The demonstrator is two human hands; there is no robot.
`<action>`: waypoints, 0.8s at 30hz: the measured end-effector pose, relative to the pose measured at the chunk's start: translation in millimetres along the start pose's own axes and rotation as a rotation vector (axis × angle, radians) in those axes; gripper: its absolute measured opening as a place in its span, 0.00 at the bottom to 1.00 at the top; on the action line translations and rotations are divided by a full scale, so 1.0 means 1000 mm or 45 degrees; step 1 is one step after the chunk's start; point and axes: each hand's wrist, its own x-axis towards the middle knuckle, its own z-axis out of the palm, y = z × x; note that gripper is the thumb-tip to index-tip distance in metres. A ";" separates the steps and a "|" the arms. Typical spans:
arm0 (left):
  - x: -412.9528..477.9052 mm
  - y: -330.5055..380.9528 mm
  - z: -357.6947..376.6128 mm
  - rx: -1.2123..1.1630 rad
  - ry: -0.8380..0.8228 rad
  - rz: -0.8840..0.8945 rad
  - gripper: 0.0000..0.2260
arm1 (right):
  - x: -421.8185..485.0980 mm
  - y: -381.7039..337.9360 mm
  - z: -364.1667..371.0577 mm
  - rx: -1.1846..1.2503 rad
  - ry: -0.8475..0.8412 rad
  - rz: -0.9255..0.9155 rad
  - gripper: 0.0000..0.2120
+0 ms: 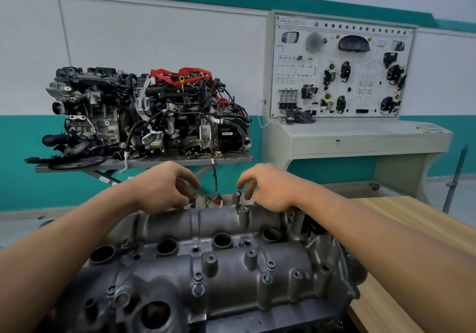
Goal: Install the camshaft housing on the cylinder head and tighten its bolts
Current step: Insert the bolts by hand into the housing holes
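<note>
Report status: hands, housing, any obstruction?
Left hand at far bolt, grip unclear. Right hand loose, empty. Camshaft housing down, near bolts standing proud. Cable hangs behind, between hands.

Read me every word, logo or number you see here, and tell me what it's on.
"发动机与车身防盗系统": header of the training board; the characters after it are blurred.
"VW" roundel: left of that header.
Board small print and the engine's white label: too small to read.
</note>
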 end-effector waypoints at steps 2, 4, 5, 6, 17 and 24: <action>-0.001 0.001 -0.001 -0.006 -0.017 -0.005 0.17 | 0.000 0.000 0.000 0.037 -0.016 -0.016 0.28; -0.001 0.002 0.000 -0.013 0.000 -0.002 0.18 | 0.001 0.000 0.001 0.049 -0.020 -0.022 0.29; 0.000 0.003 0.000 -0.016 0.008 0.000 0.18 | 0.001 0.000 0.001 0.045 -0.021 -0.019 0.28; -0.001 0.003 0.001 -0.020 0.015 0.003 0.18 | 0.001 0.000 0.001 0.036 -0.015 -0.014 0.27; -0.009 0.016 0.004 -0.036 0.200 0.187 0.16 | -0.009 -0.001 -0.013 0.060 0.456 0.151 0.12; -0.022 0.056 0.023 0.181 0.014 0.330 0.26 | -0.069 0.025 -0.038 0.356 -0.003 0.431 0.46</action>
